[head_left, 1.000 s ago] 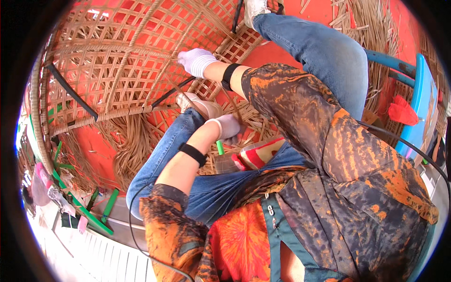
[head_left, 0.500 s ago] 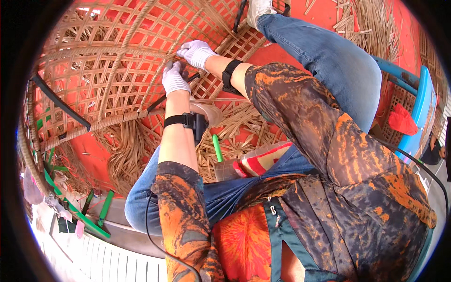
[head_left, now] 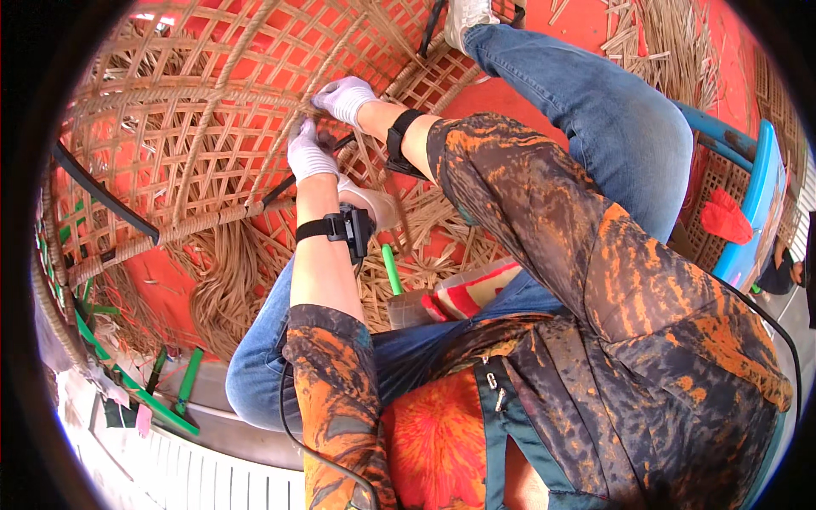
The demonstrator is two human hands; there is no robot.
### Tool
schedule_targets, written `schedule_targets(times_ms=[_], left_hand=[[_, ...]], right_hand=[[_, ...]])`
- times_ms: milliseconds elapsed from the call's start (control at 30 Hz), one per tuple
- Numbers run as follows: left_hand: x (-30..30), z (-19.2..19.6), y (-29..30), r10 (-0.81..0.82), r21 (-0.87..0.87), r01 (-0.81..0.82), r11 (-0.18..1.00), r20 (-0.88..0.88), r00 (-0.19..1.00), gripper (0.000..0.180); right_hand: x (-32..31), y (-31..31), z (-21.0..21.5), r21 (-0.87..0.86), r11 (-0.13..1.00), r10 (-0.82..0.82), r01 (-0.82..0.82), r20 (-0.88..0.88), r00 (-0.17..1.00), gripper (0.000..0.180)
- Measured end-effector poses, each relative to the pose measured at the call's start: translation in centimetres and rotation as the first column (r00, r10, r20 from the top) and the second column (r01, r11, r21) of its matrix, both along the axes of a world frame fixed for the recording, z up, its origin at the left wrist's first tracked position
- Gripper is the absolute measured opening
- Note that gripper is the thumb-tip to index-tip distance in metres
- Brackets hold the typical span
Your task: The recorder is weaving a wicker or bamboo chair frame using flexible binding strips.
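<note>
Pinching one cane strip (head_left: pixel 327 119) of the woven lattice (head_left: pixel 187 127) – left fingers (head_left: pixel 304 140) below, right fingers (head_left: pixel 327 98) above

I see my left hand (head_left: pixel 308 155) and right hand (head_left: pixel 344 96) close together on the woven basket (head_left: pixel 187 144). Loose strips (head_left: pixel 221 289) lie nearer, a chair (head_left: pixel 756 212) far right.

A single head-worn fisheye camera looks steeply down the wearer's own body, its round picture ringed in black and straight edges bowing toward the rim. The patterned sleeves and jeans fill the lower and right parts at close range, while the left hand (head_left: pixel 308 153) and right hand (head_left: pixel 344 98), both gloved, sit above centre against the woven bamboo frame (head_left: pixel 170 144). The red floor (head_left: pixel 586 25) curves away at the top. No second view is given.
</note>
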State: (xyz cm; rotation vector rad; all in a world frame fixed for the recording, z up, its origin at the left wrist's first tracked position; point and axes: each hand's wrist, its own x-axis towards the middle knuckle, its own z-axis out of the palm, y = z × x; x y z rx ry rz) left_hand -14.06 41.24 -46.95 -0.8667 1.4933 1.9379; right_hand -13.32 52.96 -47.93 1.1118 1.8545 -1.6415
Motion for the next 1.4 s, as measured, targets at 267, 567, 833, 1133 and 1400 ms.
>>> schedule_targets(times_ms=[267,567,833,1133,1400], left_hand=[[0.3,0.6,1.1,-0.122,-0.047,0.121,0.992,-0.021,0.992,0.042],[0.7,-0.1,-0.5,-0.348,-0.308,0.274,0.911,-0.216,0.912,0.030],[0.7,0.8,-2.4,-0.266,-0.219,0.239,0.946,-0.104,0.958,0.029],[-0.3,0.7,-1.2,-0.461,-0.407,0.366,0.837,-0.164,0.872,0.020],[0.8,1.5,-1.3,-0.455,-0.452,0.312,0.835,-0.250,0.855,0.025]], right_hand=[[1.7,-0.6,0.2,-0.150,0.963,-0.249,0.225,-0.164,0.955,0.030],[1.5,-0.2,1.2,-0.039,0.996,-0.085,0.083,-0.059,0.995,0.030],[0.7,0.4,0.8,-0.318,0.947,0.084,-0.052,0.088,0.993,0.051],[-2.5,1.5,-1.6,-0.195,0.858,0.499,-0.476,0.091,0.862,0.031],[-1.2,-0.2,0.6,0.177,0.846,0.476,-0.503,0.175,0.862,0.045]])
